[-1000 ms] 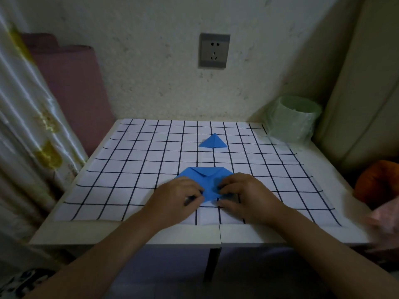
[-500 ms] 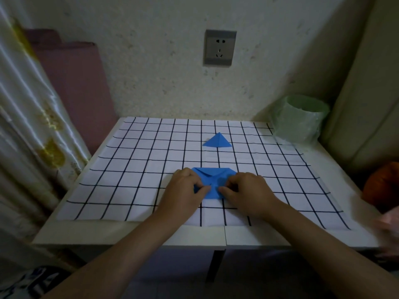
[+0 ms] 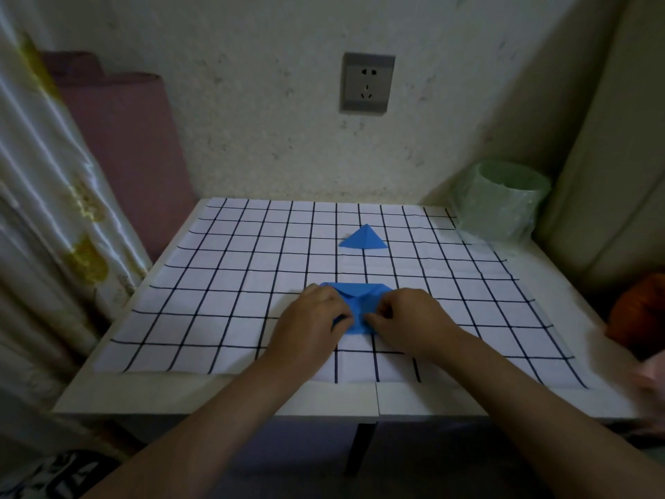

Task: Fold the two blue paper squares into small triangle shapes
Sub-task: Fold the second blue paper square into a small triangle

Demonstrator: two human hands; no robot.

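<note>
A small folded blue triangle (image 3: 363, 238) lies flat on the far middle of the white grid mat (image 3: 216, 300). Nearer to me lies a second blue paper (image 3: 360, 304), partly folded, its top edge and a centre strip showing between my hands. My left hand (image 3: 309, 320) covers its left side with curled fingers pinching a flap. My right hand (image 3: 406, 318) covers its right side and pinches the paper the same way. Both hands nearly meet at the paper's middle.
A green plastic-wrapped roll (image 3: 502, 201) stands at the table's back right corner. A pink rolled mat (image 3: 126, 145) leans by the curtain (image 3: 46, 196) on the left. A wall socket (image 3: 367, 82) is above. An orange object (image 3: 637, 311) sits off the right edge.
The paper's left and right corners have been folded inward, so the visible blue shape is narrower. My hands have moved closer together over it.
</note>
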